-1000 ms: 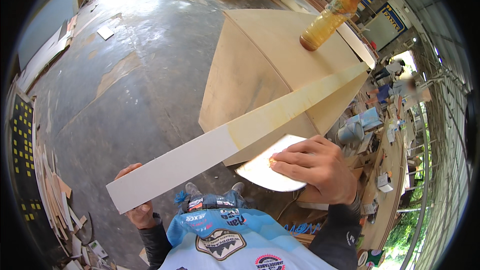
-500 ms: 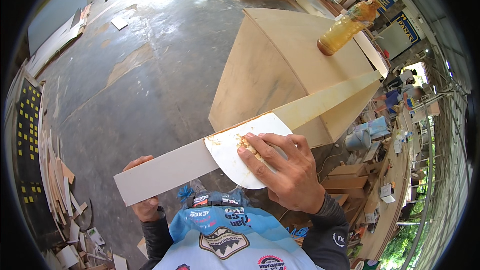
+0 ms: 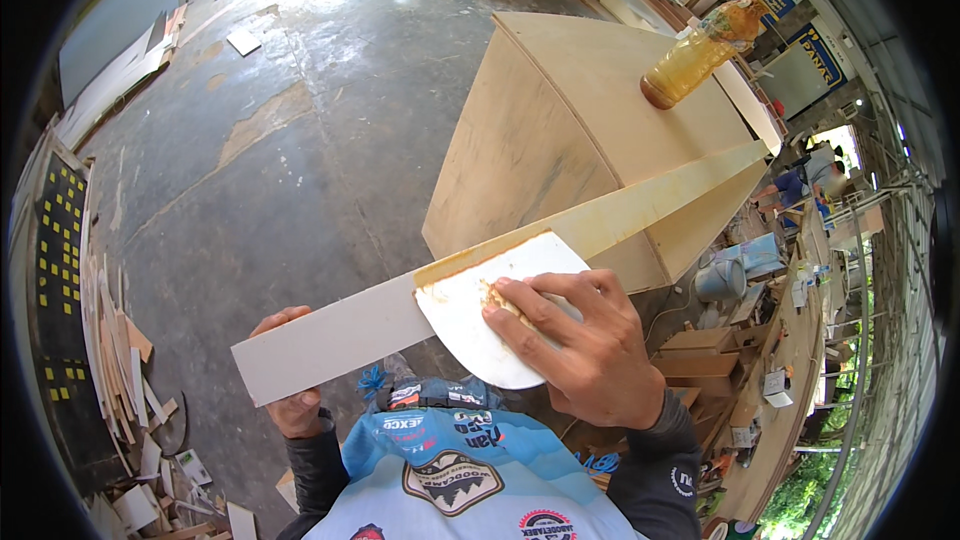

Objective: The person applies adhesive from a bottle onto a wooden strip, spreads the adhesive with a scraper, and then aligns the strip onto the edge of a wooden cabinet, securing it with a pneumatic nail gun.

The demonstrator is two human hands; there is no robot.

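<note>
One bottle [image 3: 688, 68] on wooden box [image 3: 535, 155], beyond held board [image 3: 345, 328], scattered offcuts [image 3: 138, 342]

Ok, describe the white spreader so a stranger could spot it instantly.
Find the big tan wooden box, then the long narrow board slanting from it down to the left hand. Partway along that board, in the right hand, is the white spreader. Unlike the straight-sided board, it has a rounded lower edge, with brownish residue on its face.
</note>
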